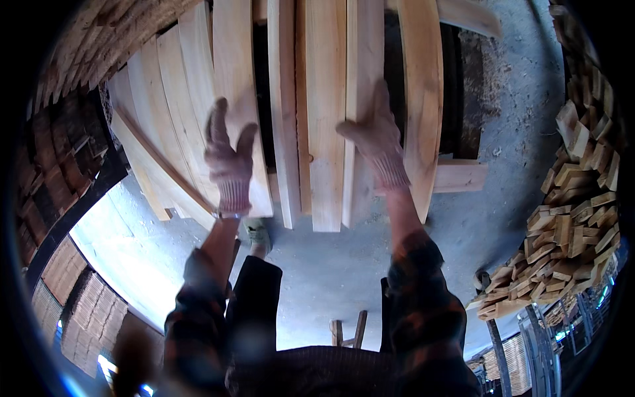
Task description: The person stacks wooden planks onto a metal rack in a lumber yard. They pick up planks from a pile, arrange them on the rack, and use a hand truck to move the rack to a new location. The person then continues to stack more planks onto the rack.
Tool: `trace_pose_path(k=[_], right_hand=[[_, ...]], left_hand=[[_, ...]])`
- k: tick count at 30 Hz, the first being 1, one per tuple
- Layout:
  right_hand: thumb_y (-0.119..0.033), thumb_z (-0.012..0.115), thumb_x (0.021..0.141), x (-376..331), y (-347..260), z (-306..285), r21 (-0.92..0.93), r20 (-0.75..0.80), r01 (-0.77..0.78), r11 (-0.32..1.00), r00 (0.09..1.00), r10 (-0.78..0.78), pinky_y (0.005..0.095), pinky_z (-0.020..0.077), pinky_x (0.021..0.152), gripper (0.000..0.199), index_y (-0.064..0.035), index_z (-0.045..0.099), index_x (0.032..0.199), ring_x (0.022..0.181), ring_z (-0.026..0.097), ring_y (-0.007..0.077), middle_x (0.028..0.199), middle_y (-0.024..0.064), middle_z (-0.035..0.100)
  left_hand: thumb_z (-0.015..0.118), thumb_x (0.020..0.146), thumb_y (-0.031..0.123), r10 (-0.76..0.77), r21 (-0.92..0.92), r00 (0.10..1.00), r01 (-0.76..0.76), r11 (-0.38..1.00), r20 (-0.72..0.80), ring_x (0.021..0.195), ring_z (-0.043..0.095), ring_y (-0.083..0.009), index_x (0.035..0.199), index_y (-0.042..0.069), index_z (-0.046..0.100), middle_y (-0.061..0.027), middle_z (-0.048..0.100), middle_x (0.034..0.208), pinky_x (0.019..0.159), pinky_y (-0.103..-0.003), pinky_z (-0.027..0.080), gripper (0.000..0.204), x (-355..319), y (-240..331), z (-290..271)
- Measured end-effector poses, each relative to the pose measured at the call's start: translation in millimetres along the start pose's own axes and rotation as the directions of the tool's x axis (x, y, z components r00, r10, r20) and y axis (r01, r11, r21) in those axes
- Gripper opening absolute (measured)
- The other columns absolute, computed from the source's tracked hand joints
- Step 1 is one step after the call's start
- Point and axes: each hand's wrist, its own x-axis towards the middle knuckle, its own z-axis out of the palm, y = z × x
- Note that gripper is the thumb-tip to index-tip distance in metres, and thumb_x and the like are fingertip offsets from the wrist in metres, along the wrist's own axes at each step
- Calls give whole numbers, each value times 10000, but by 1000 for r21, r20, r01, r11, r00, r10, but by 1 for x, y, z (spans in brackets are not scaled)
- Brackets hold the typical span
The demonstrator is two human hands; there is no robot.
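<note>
Both hands wear pale knitted work gloves. My left hand [229, 149], its fingers spread and thumb out, is over a wide pale board [235, 59] on the left; whether it touches the wood I cannot tell. My right hand [380, 135] points away from me, fingers stretched and thumb out to the left, over another long board [366, 46]. Between the hands, a light plank [326, 99] and a narrower plank [283, 112] lie lengthwise. To the right of my right hand is a separate board [423, 86] with darker grain.
More boards [165, 86] fan out at the left, with a thin strip [162, 159] across them. A cross timber [460, 177] shows beneath the right boards. Cut wood pieces [569, 225] are heaped on the right. Stacked wood [92, 311] stands at lower left. The floor [317, 278] is grey.
</note>
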Motion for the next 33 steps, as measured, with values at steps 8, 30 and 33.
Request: trace_pose_path(k=[8, 30, 33], right_hand=[[-234, 760, 608, -39, 38, -100, -71, -44, 16, 997, 999, -20, 406, 475, 952, 1057, -85, 206, 1495, 1163, 549, 318, 1353, 254, 441], [-177, 769, 585, 36, 85, -84, 106, 49, 111, 988, 992, -117, 315, 440, 995, 1123, -73, 135, 1506, 1197, 530, 302, 1332, 235, 486], [-174, 778, 581, 33, 80, -72, -95, 45, 79, 992, 996, -75, 324, 431, 1010, 1121, -68, 149, 1502, 1207, 521, 314, 1345, 247, 472]], left_hand=[[675, 838, 201, -583, -101, 582, 751, 652, 566, 632, 549, -137, 1173, 18, 562, -70, 609, 764, 625, -278, 497, 398, -59, -7, 13], [669, 837, 397, -323, 392, 911, 207, 896, 255, 1363, 311, -369, 1457, 87, 302, -258, 387, 1404, 1082, -538, 207, 785, -67, 12, 20], [662, 853, 385, -240, 231, 965, 211, 950, 109, 1289, 423, -365, 1360, 31, 449, -209, 479, 1353, 1027, -465, 355, 654, -59, -7, -12]])
